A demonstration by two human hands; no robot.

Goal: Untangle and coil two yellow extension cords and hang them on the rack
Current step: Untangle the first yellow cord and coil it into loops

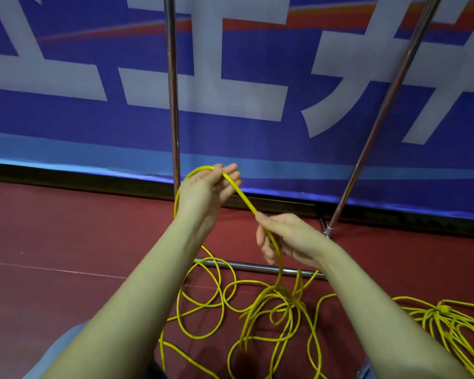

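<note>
A yellow extension cord point(242, 196) runs taut between my two hands. My left hand point(208, 187) is raised, and a loop of the cord arches over its fingers and drops behind the wrist. Lower and to the right, my right hand point(282, 236) grips the same cord, which falls from it into a loose tangle point(260, 313) on the red floor. A second yellow cord point(446, 321) lies bunched and knotted at the right. The metal rack's left upright point(173, 91) and slanted right pole point(389, 97) rise just behind my hands.
The rack's base bar point(246, 266) lies on the red floor point(66, 242) under the cord loops. A blue banner point(257, 132) with large white characters covers the wall behind. My knee in blue cloth point(52, 351) shows at the bottom left.
</note>
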